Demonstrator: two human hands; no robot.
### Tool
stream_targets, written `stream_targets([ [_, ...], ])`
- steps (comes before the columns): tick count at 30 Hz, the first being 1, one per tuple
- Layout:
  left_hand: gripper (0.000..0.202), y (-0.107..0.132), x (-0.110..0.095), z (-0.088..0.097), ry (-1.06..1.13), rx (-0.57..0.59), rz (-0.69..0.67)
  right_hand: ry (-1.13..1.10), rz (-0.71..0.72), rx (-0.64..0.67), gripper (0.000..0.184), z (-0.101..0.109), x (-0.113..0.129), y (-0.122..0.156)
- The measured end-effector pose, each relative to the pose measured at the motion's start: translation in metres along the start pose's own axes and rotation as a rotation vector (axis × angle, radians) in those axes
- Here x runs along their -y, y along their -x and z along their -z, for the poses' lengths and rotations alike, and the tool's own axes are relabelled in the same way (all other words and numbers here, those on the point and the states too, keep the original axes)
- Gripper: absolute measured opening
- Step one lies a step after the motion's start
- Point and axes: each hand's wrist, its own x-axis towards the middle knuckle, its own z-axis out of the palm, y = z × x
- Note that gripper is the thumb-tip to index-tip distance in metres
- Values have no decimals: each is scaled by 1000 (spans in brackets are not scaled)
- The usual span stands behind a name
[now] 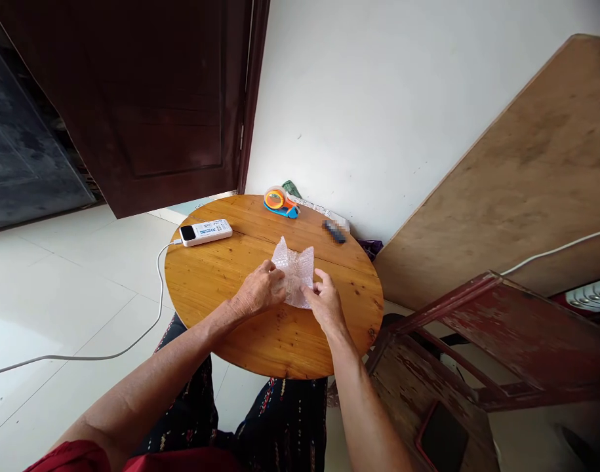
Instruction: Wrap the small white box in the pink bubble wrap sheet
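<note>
A piece of clear bubble wrap (294,263) with a pinkish tint lies near the middle of the round wooden table (206,282), two of its corners standing up at the far side. My left hand (261,287) grips its left side with curled fingers. On the right side my right hand (325,303) holds the wrap's edge, thumb laid over it and fingers bent behind. Whether anything is wrapped inside I cannot make out.
At the table's back stand an orange and blue tape dispenser (281,202), a printed paper strip (324,211) and a blurred dark object (334,231). A white device (206,232) with a cable sits at left. A worn wooden chair (427,373) holding a dark tablet-like item (442,436) is at right.
</note>
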Motion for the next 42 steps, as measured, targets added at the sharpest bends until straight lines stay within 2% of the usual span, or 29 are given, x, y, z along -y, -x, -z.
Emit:
stream_targets([
  [4, 20, 1, -9, 0, -66, 36, 8, -117, 89, -17, 58, -2, 11, 5],
  [8, 21, -4, -14, 9, -106, 83, -4, -128, 143, -10, 48, -6, 20, 5],
  [13, 25, -11, -20, 26, -49, 192, 0, -91, 133, -3, 46, -19, 26, 2],
  [18, 25, -12, -22, 28, -44, 192, 15, -35, 93, 13, 39, -20, 35, 6],
  [22, 29, -12, -13, 18, 54, 169, 31, -44, 105, 136, 42, -8, 38, 12],
  [25, 47, -13, -4, 10, 151, 135, 64, -79, 118, 273, 44, -1, 40, 14],
  [28, 60, -13, 2, 6, 248, 125, 47, -19, 165, 334, 51, -1, 43, 14],
  [33, 55, -14, 7, 12, 382, 146, 104, 159, 278, 317, 54, -8, 50, 15],
  [38, 39, -33, 10, 17, 418, 84, 243, 207, 284, 259, 58, -11, 48, 23],
  [42, 31, -55, 13, 10, 469, 177, 300, 169, 289, 258, 58, -11, 44, 29],
])
